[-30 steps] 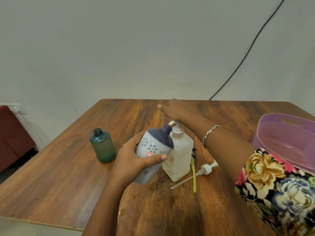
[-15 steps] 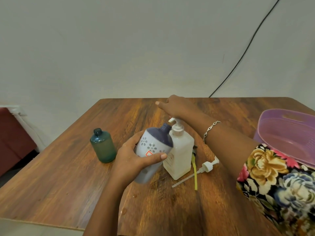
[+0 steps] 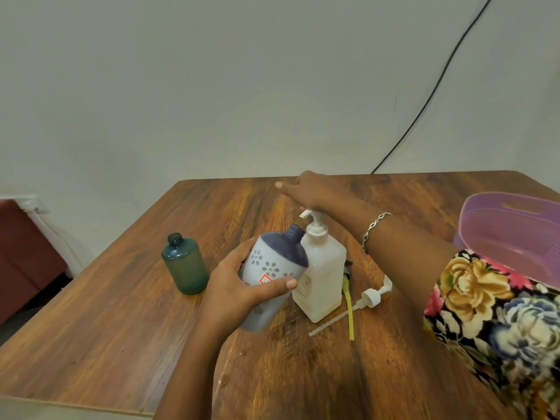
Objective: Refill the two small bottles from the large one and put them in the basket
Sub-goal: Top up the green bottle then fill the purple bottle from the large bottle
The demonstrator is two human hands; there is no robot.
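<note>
Wooden counter [image 3: 121, 344], basket [image 3: 472, 213] cropped at 3 o'clock. Left hand [image 3: 239, 295] grips patterned bottle [image 3: 272, 262]; right hand [image 3: 309, 190], fingers straight, rests on pump bottle [image 3: 324, 274].

The left hand [image 3: 239, 295] covers the lower middle of the patterned bottle [image 3: 272, 265], and the bottom of this bottle is blurred. The red label [image 3: 265, 279] on it lies partly under the thumb and is too small to read. The right hand [image 3: 309, 189] is over the pump [image 3: 313, 219] of the large bottle [image 3: 324, 277]; whether the palm touches the pump cannot be seen. Behind the large bottle a dark thing [image 3: 348, 263] is almost fully hidden, and the top of the yellow tube [image 3: 350, 307] as well. The right edge cuts off the basket [image 3: 515, 234] and the flowered sleeve [image 3: 500, 313]. The print on the large bottle is too small to read.
</note>
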